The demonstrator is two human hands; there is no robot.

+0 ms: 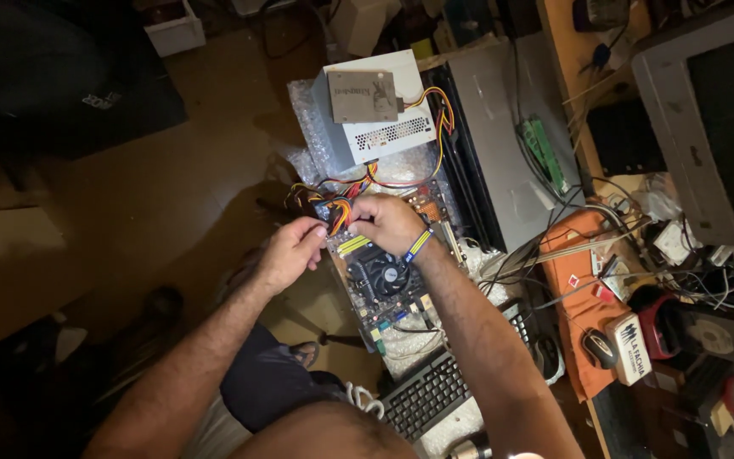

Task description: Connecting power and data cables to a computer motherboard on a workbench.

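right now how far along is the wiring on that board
Done: the power supply sits beside the motherboard, whose cooler fan is fitted. In hand: the left hand and right hand both pinch the coloured cable bundle at the board's top edge. Whether its plug is seated cannot be seen, and loose wires remain.

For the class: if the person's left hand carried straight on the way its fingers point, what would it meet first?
Most likely the bundle of coloured wires that the left hand pinches, then the right hand just beyond; depth is hard to judge.

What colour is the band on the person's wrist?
The wristband on the right hand is blue with yellow stripes, seen in the head view.
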